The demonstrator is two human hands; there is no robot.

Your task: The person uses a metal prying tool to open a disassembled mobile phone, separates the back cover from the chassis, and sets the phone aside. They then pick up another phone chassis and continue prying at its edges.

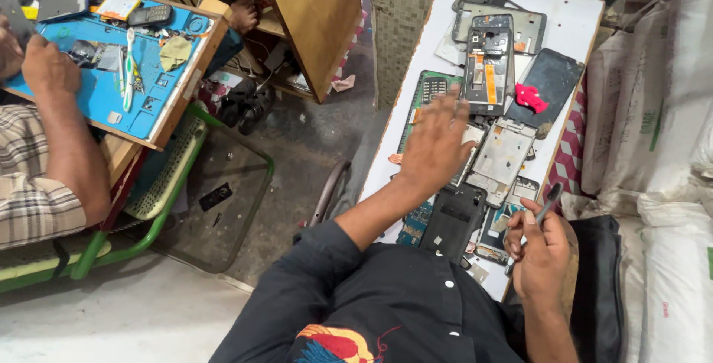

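Observation:
My left hand (437, 142) reaches out flat, fingers apart, over a white table (575, 14) covered with several opened phones and phone parts. Its fingertips hover at an opened phone with an orange strip (488, 66) and a green circuit board (425, 89). My right hand (540, 250) is held close to my body at the table's near right corner, fingers closed around a thin dark tool (548, 202) that points up. A black phone back cover (454, 219) lies between my two hands. A dark screen panel with a red scrap (529, 97) on it lies further right.
Another person's arm (61, 136) in a checked sleeve works at a blue mat (100, 95) on a wooden tray at left, with a toothbrush and small phones on it. A green metal chair frame (174, 192), a wooden cabinet (316, 14) and white sacks (653, 147) surround me.

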